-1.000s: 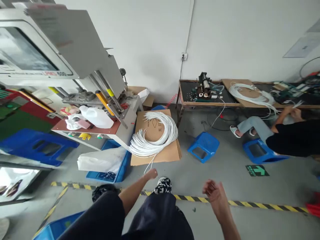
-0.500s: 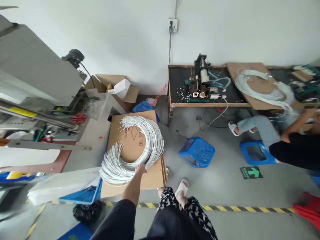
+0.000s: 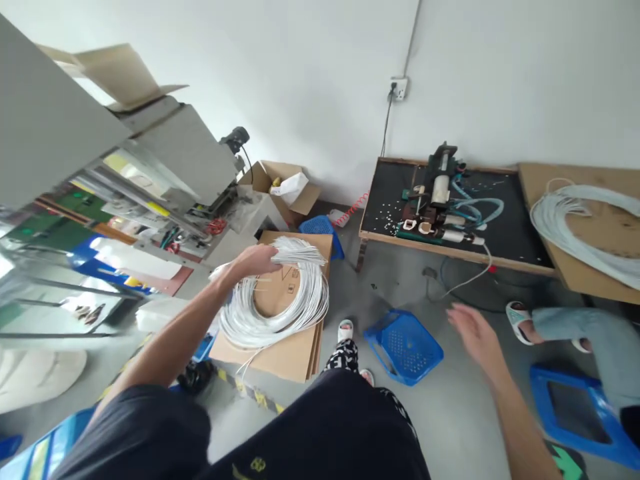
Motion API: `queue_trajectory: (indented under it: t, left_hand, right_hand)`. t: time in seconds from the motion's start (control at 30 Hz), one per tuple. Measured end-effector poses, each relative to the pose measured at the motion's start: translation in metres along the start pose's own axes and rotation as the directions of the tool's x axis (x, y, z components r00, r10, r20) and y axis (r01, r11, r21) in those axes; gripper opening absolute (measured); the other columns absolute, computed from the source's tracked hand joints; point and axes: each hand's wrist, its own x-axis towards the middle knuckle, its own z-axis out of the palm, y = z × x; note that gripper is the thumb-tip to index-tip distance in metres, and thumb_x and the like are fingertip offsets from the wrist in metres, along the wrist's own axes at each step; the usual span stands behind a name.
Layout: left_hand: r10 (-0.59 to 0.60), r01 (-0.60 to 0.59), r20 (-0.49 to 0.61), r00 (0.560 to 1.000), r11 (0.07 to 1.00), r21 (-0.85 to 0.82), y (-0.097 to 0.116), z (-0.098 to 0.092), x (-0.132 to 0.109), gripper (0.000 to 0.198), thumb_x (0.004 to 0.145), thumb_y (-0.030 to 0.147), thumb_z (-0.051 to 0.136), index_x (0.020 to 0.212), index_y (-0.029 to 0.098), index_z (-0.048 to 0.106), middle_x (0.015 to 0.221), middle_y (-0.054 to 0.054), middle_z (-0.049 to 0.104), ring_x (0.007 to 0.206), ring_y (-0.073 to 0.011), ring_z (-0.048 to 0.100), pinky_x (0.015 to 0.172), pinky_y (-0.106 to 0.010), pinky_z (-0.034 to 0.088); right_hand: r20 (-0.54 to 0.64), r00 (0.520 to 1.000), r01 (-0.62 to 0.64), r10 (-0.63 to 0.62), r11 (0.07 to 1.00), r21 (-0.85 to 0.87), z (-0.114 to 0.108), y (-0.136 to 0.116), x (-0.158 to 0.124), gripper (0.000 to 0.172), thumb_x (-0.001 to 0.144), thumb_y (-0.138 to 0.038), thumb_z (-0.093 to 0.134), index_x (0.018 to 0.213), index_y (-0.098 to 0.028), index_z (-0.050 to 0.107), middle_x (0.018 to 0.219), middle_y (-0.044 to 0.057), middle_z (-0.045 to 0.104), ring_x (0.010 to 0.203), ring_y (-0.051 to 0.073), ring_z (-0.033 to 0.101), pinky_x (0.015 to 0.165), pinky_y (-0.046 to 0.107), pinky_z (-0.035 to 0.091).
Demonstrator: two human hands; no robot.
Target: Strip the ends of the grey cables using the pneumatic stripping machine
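Observation:
A large coiled bundle of white wires (image 3: pixel 280 325) lies on brown flattened cardboard (image 3: pixel 286 365) to my left front. My left hand (image 3: pixel 259 260) is closed round the upper end of the bundle, where the strands bend out to the right of the fist. A few loose strands trail over the cardboard's near edge. Over the floor, to the right of a blue stool (image 3: pixel 407 347), my right hand (image 3: pixel 475 333) hangs with its fingers stretched out. It holds nothing.
A bench (image 3: pixel 380 197) with a small press-like machine (image 3: pixel 440 187) stands by the wall. Another wire coil (image 3: pixel 565 227) lies on cardboard at right, near a seated person's leg (image 3: pixel 575 327). A large grey machine (image 3: pixel 185 153) and an open carton (image 3: pixel 305 175) are at left.
My left hand has moved from the coil's near side to its upper end. My right hand has come into view. The camera has shifted, and my feet are closer to the cardboard.

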Motion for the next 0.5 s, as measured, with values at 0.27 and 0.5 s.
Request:
queue_trajectory:
  t: [0.27,0.5]
  left_hand:
    - [0.458,-0.444,-0.116,0.881,0.887,0.129,0.047,-0.132,-0.030,0.037,0.091,0.048,0.052,0.098,0.015,0.069,0.068,0.004,0.057,0.068,-0.0125,0.060,0.073,-0.027,0.036]
    - [0.759,-0.728,0.096,0.643,0.646,-0.230,0.043,-0.132,0.004,0.013,0.089,0.026,0.056,0.089,0.022,0.068,0.077,0.001,0.069,0.070,-0.0150,0.061,0.060,-0.021,0.042]
  right_hand:
    - [0.331,0.733,0.635,-0.595,0.772,-0.019,0.200,-0.137,0.069,0.089,0.074,-0.037,0.077,0.147,-0.008,0.036,0.157,0.023,0.042,0.148,0.028,0.036,0.123,0.046,0.029]
    - [0.275,0.713,0.700,-0.645,0.636,-0.324,0.106,-0.132,0.079,0.015,0.064,-0.018,0.055,0.076,-0.021,0.063,0.067,0.003,0.072,0.058,0.018,0.067,0.056,0.026,0.046]
